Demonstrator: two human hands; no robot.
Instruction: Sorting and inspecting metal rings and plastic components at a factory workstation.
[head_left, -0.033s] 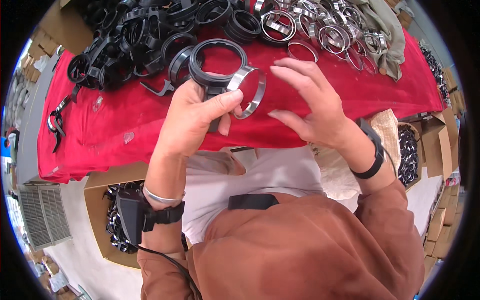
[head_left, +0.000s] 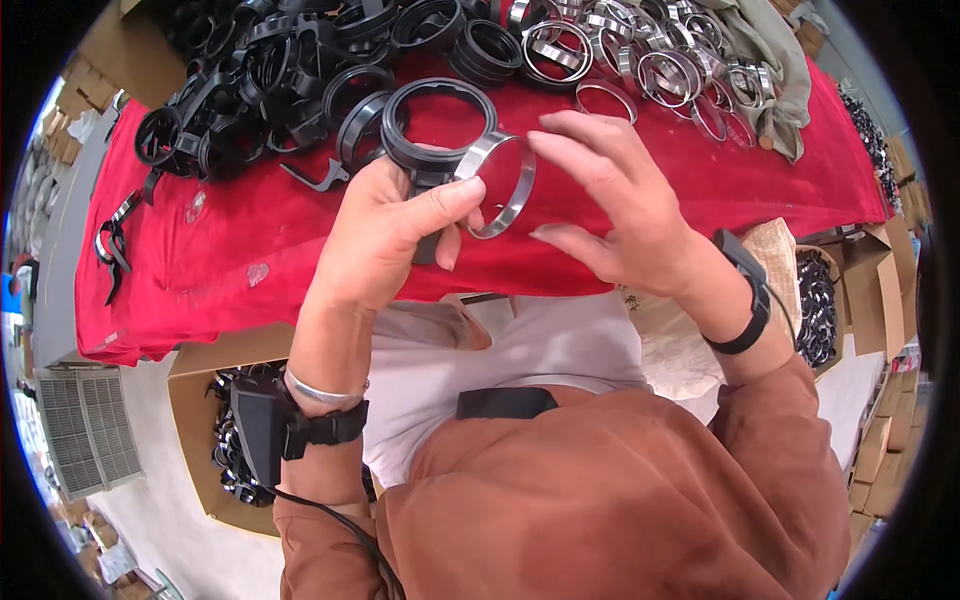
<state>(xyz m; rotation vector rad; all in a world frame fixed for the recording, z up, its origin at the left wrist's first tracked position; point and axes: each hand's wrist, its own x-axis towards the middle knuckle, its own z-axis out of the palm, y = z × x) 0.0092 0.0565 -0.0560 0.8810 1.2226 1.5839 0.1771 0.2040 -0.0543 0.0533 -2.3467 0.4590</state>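
with clock positions taken from the round black plastic ring with a short stem, the left hand is at seven o'clock, closed around the ring's stem. its thumb also bears on a thin, shiny silver metal band, which sits between four and five o'clock. both parts are above the red-cloth-covered tabletop. the right hand is at four o'clock, half open, with fingers curved, thumb set apart and no part visible in its grasp. its forefinger tip is at the band's edge; contact cannot be confirmed. work status, as judged: one ring and one band are picked up and brought together in the left hand; the band stands beside the ring, not around it. whether the two are already joined at the stem is hidden by the thumb. the right hand has not taken a grip on the band. further stock is loose on the tabletop: a heap of black plastic rings from nine to twelve o'clock, and a heap of silver metal bands at two o'clock. a curved black lever lies at eight o'clock, apart from the held parts.
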